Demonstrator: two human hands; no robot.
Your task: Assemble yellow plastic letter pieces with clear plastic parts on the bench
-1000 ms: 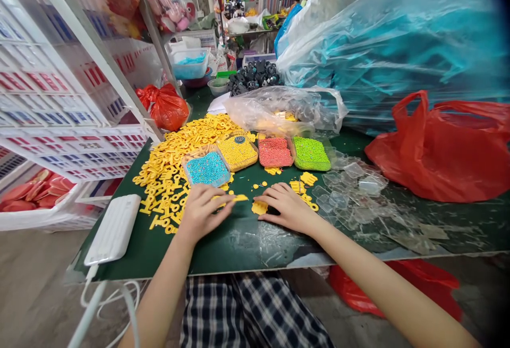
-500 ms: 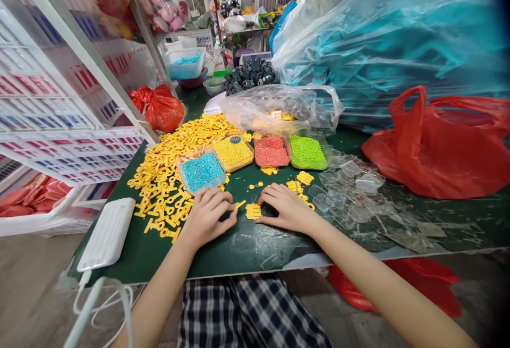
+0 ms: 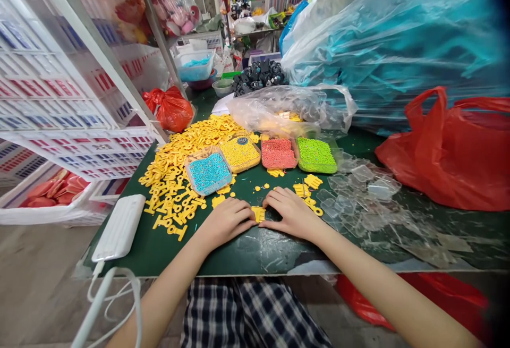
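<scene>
A flat yellow plastic piece with finger-like ridges (image 3: pixel 259 213) lies on the green tabletop between my hands. My right hand (image 3: pixel 290 212) curves around its right side, thumb and fingertips gripping the edge. From the left, my left hand (image 3: pixel 230 219) reaches the same piece, closed in a pinch; the thin yellow stick seen there earlier is hidden by the fingers. Behind my hands stand trays of tiny beads: blue (image 3: pixel 209 174), yellow (image 3: pixel 239 154), red (image 3: pixel 279 152) and green (image 3: pixel 317 154). More ridged yellow pieces (image 3: pixel 313 181) lie beyond my right hand.
Loose yellow parts (image 3: pixel 171 178) are heaped at left, beside a white power bank (image 3: pixel 119 226) with a cable. Clear plastic pieces (image 3: pixel 358 188) are scattered at right, near a red bag (image 3: pixel 462 151). A clear bag (image 3: pixel 290 106) lies behind the trays.
My left hand has moved right, bringing its thin yellow stick against the flat yellow piece. My right hand stays at that piece. The whole view has shifted slightly.
</scene>
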